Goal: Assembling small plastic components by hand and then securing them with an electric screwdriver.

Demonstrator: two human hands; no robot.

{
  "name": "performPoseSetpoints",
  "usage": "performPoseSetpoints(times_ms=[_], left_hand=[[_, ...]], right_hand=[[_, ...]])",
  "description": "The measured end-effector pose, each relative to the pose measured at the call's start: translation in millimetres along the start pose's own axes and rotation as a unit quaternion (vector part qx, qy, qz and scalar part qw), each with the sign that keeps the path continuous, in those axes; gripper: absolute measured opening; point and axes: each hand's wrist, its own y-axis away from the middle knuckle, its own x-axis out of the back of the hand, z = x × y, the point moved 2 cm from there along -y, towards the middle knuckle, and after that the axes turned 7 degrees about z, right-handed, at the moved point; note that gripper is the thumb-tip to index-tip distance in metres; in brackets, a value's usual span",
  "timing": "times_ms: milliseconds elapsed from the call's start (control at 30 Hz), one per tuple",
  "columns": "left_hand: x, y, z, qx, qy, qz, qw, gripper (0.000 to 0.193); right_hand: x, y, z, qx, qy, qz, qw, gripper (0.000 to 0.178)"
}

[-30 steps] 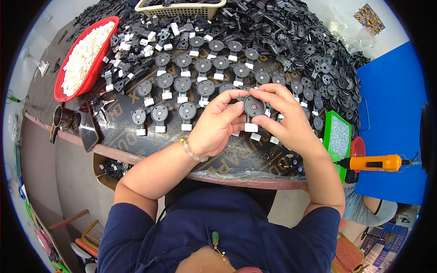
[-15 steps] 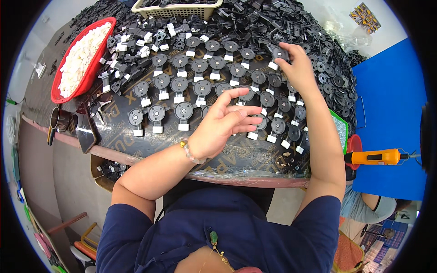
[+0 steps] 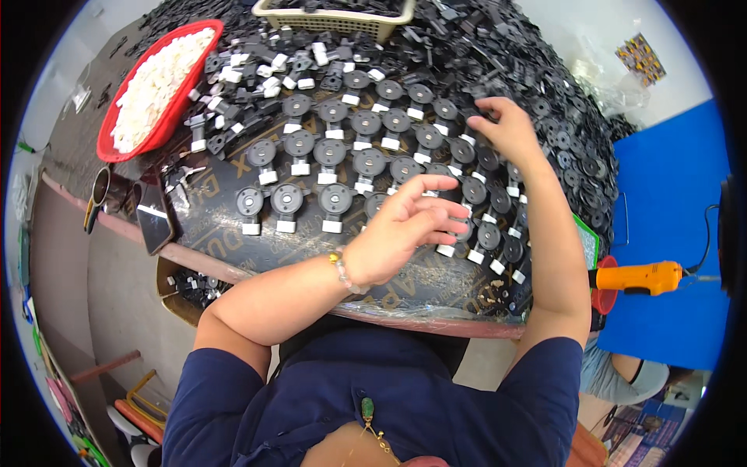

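Observation:
My left hand (image 3: 397, 233) hovers over the near rows of parts, fingers apart and slightly curled, with nothing visible in it. The parts are round black discs (image 3: 335, 198), each on a short black stem with a white block at its end. They lie in rough rows on the dark, gold-printed tabletop (image 3: 226, 249). At the far right of the rows, my right hand (image 3: 507, 132) reaches to the edge of the heap of loose black parts (image 3: 498, 58). Its thumb and forefinger are apart, and no part shows clearly between them. Several discs are partly hidden under my left hand.
A red basket (image 3: 214, 54) of white blocks stands at far left, and a beige basket (image 3: 334, 25) at the back. A phone (image 3: 156, 218) lies at the left edge. An orange electric screwdriver (image 3: 640, 277) is at right, beside a red container (image 3: 610, 268).
The view has shifted, so the table appears farther right and lower. My right hand was at a disc with a white block; now its fingers are apart without a clear disc between them.

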Motion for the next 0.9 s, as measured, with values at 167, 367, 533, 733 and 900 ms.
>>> performPoseSetpoints(times_ms=[167, 367, 533, 733, 900], left_hand=[[-5, 1, 0, -0.077, -0.037, -0.030, 0.996, 0.037], [-4, 22, 19, -0.489, -0.276, -0.016, 0.827, 0.028], [-2, 29, 28, -0.599, -0.327, 0.005, 0.731, 0.035], [7, 22, 27, -0.592, -0.340, 0.062, 0.728, 0.035], [14, 17, 29, -0.558, -0.326, 0.177, 0.742, 0.063]], right_hand=[[0, -20, -79, 0.105, -0.071, 0.078, 0.989, 0.031], [-91, -40, -204, 0.347, -0.132, -0.047, 0.927, 0.033], [-166, -52, -279, 0.457, 0.018, -0.120, 0.881, 0.036], [-191, -69, -295, 0.519, 0.121, -0.094, 0.841, 0.033], [-122, -83, -250, 0.189, -0.287, -0.146, 0.928, 0.044]])
